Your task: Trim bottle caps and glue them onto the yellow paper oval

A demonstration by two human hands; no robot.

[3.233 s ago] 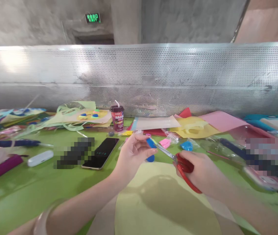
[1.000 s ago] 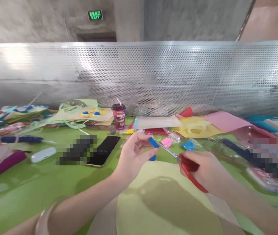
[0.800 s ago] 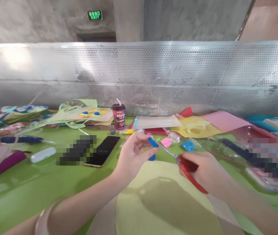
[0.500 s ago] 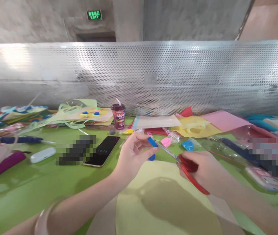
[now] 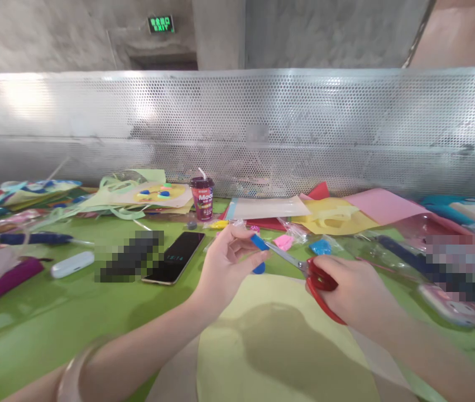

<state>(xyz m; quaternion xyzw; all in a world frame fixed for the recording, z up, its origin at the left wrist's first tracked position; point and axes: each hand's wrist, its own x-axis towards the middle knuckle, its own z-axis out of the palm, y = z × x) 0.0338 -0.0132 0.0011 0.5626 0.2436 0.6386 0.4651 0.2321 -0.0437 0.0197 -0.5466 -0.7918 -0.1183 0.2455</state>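
My left hand (image 5: 226, 262) pinches a small blue piece (image 5: 259, 243) between thumb and fingers, held above the green table (image 5: 53, 312). My right hand (image 5: 352, 290) grips red-handled scissors (image 5: 318, 285), fingers through the loops. The metal blades (image 5: 285, 257) point left and meet the blue piece. Another blue scrap (image 5: 258, 268) lies on the table just under my left thumb. A pale yellow-green round sheet (image 5: 279, 346) lies flat below both hands.
A black phone (image 5: 174, 258), a white case (image 5: 72, 264) and a dark red drink cup (image 5: 202, 199) stand to the left. Coloured paper sheets (image 5: 346, 215) and blue and pink scraps (image 5: 318, 246) lie at the back. A perforated metal wall (image 5: 262, 128) bounds the table.
Both hands stay nearly in place. The scissors' handles have shifted slightly, and the blades remain at the blue piece.
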